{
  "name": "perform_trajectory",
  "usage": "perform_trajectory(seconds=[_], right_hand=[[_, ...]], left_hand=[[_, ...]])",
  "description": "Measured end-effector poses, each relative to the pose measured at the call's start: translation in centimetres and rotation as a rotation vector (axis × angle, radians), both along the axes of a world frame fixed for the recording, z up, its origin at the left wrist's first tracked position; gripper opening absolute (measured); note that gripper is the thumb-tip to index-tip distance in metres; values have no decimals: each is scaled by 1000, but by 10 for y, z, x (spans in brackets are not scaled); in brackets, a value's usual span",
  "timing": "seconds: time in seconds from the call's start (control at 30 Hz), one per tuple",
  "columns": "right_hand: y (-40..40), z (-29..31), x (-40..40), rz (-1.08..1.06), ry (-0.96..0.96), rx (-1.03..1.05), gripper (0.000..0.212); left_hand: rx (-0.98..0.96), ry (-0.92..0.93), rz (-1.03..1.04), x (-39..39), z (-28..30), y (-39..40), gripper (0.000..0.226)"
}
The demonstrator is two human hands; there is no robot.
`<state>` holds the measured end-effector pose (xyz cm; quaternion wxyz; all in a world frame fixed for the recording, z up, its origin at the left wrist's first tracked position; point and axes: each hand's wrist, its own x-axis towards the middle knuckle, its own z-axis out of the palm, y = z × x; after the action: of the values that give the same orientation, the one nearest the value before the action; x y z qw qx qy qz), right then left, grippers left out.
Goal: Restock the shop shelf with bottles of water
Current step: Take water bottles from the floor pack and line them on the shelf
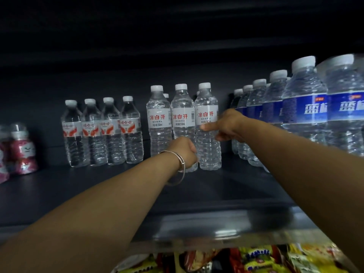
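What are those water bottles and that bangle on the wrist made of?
White-label water bottles: clear thin plastic, by the see-through ribbed walls; white caps look plastic too; labels seem paper or film. Bangle at the left hand: thin, silvery and shiny, probably metal.

"凉白开" in red and "550ml" are printed on the white-labelled bottles point(159, 120); "蓝标" is partly read on the blue-labelled bottles point(305, 107).

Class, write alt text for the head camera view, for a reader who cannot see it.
Two bare hands reach into a dark shop shelf: the left hand grips the middle white-labelled water bottle, and the right hand holds the one beside it. Red-labelled bottles stand to the left, blue-labelled bottles to the right, snack packets below.
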<state>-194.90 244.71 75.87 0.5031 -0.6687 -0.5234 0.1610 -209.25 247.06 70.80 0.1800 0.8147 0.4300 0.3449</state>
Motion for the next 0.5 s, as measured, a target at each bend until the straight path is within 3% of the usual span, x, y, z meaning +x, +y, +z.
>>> perform_trajectory(seconds=[0.13,0.23,0.33,0.5], right_hand=[[-20,-4,-8,-72,-86,23,40],[-49,-12,-22,-199,-414,28,40],[-88,-25,-39,-288,-778,73,52],[-156,-57,-48,-394,-1147,10,67]], left_hand=[[41,26,-32,-7,1,-12,12],[101,40,-92,-17,3,-28,16],[331,149,-105,-27,6,-53,34],[553,158,-176,-36,-11,-106,49]])
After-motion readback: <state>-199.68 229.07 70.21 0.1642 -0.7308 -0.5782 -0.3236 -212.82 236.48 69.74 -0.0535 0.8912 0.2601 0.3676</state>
